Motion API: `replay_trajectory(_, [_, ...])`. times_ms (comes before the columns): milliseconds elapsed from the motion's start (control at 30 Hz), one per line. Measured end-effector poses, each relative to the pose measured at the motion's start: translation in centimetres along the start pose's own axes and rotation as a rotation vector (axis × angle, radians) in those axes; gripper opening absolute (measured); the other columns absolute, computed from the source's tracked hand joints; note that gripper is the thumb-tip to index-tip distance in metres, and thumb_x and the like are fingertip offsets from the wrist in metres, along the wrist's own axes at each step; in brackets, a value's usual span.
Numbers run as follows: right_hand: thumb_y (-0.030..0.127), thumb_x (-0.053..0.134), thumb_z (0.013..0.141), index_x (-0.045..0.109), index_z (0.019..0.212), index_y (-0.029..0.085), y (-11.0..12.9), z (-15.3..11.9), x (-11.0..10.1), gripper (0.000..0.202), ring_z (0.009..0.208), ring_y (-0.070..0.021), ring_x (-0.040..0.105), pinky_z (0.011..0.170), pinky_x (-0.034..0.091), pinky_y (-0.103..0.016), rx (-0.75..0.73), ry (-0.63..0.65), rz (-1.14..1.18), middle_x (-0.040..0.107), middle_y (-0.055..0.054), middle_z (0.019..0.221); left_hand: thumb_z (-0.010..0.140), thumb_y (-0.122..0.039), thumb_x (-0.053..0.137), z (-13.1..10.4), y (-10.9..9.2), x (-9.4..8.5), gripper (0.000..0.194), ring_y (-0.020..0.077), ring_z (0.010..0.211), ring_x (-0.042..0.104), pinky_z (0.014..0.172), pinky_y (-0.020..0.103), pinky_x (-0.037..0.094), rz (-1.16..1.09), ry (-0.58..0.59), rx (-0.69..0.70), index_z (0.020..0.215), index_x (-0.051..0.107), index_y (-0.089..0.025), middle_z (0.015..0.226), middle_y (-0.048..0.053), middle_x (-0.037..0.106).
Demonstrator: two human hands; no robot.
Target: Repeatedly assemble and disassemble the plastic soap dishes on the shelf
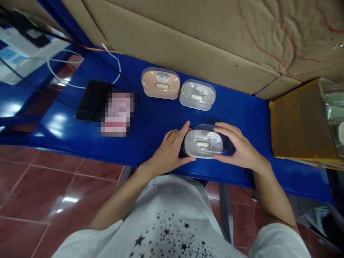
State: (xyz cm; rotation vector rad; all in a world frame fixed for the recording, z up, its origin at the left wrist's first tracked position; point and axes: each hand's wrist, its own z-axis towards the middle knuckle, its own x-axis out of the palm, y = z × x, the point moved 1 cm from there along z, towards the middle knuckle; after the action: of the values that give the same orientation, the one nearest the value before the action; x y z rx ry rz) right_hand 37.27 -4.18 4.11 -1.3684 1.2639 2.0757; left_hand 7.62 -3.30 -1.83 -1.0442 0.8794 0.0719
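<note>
Near the front edge of the blue table, both my hands hold a pale grey oval soap box (pixel 202 152) with a clear cover and a round-cornered label. My left hand (pixel 172 148) curves round its left end, thumb at the near edge. Around the right end wraps my right hand (pixel 242 147), fingers at the far side and thumb at the near side. The clear cover seems shifted a little to the right over the box. Farther back lie a peach soap box (pixel 150 84) and another grey soap box (pixel 185 95), side by side, each with a clear cover and label.
On the left of the blue table (pixel 231 107) are a black device (pixel 92 96) and a blurred pink item (pixel 118 114), with a white cable (pixel 83 87) behind. A cardboard carton (pixel 295 118) stands at right. Brown cardboard (pixel 188 43) lines the back.
</note>
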Motion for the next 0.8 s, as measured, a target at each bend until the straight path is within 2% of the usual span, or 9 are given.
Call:
replay_trajectory(233, [0.053,0.081,0.093,0.034,0.168,0.037,0.9,0.4,1.2,0.090,0.151,-0.0416,0.051,0.120,0.045,-0.064,-0.030,0.072,-0.064,0.049,-0.013,0.167,0.093,-0.061,0.081,0.0,0.3,0.3,0.126,0.0397,0.150,0.054,0.126,0.065,0.037,0.016,-0.005,0.015,0.175,-0.010,-0.030,0.165,0.020,0.051])
replay_trajectory(467, [0.053,0.080,0.094,0.030,0.171,0.038,1.2,0.4,1.5,0.092,0.151,-0.0412,0.051,0.119,0.045,-0.064,-0.042,0.091,-0.084,0.049,-0.014,0.167,0.093,-0.058,0.081,0.0,0.3,0.3,0.114,0.0394,0.150,0.053,0.128,0.062,0.037,0.066,0.003,0.029,0.176,0.007,-0.029,0.167,0.019,0.049])
replay_trajectory(667, [0.049,0.077,0.097,0.033,0.169,0.036,1.8,0.5,1.5,0.085,0.151,-0.0399,0.051,0.119,0.045,-0.063,-0.078,0.070,-0.136,0.050,-0.015,0.167,0.094,-0.057,0.081,0.0,0.3,0.3,0.104,0.0367,0.150,0.053,0.129,0.059,0.035,0.076,0.005,0.034,0.173,0.019,-0.028,0.165,0.017,0.052])
replay_trajectory(800, [0.049,0.078,0.096,0.034,0.168,0.033,1.7,0.4,1.6,0.086,0.153,-0.0396,0.048,0.121,0.045,-0.064,-0.040,0.110,-0.113,0.047,-0.016,0.168,0.095,-0.059,0.079,0.0,0.2,0.2,0.101,0.0357,0.150,0.053,0.130,0.059,0.034,0.081,0.016,0.027,0.172,0.021,-0.029,0.164,0.016,0.053])
